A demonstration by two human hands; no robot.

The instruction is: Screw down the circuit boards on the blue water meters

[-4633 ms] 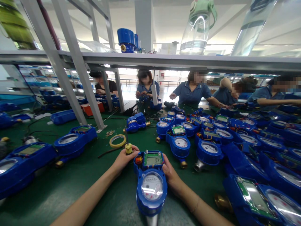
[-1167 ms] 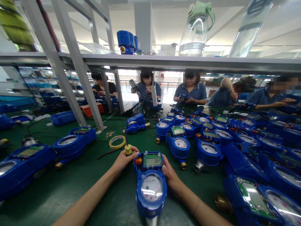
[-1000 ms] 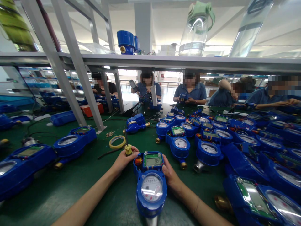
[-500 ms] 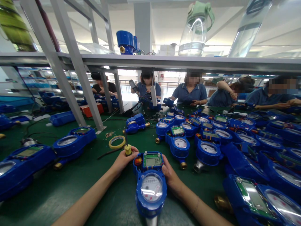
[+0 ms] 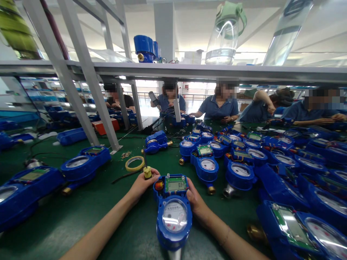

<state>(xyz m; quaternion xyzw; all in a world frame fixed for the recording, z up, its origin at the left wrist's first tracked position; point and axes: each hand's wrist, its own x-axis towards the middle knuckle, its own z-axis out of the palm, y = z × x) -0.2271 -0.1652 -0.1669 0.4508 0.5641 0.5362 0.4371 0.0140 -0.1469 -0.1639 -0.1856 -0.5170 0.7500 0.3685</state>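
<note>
A blue water meter (image 5: pixel 175 216) is in front of me, its round dial toward me and its top housing uncovered, with a green circuit board and a lit display reading about 03. My right hand (image 5: pixel 197 202) grips the meter's right side, thumb at the display housing. In my left hand (image 5: pixel 143 186) is a screwdriver (image 5: pixel 147 172) with a yellow handle, its dark shaft pointing up and away. The left fingertips reach the housing's upper left corner, beside a red and yellow wired part (image 5: pixel 159 185). The fingers behind the meter are hidden.
Many similar meters (image 5: pixel 207 165) crowd the right of the green table (image 5: pixel 130 231); others (image 5: pixel 78 162) lie left. A yellow tape roll (image 5: pixel 135 163) and a black cable (image 5: pixel 124 176) are beyond my left hand. A metal shelf (image 5: pixel 189 70) crosses overhead. Several co-workers sit opposite.
My hands, the screwdriver and the water meter stay in place. Across the table, a co-worker's head has turned and that person's hand has shifted at a meter.
</note>
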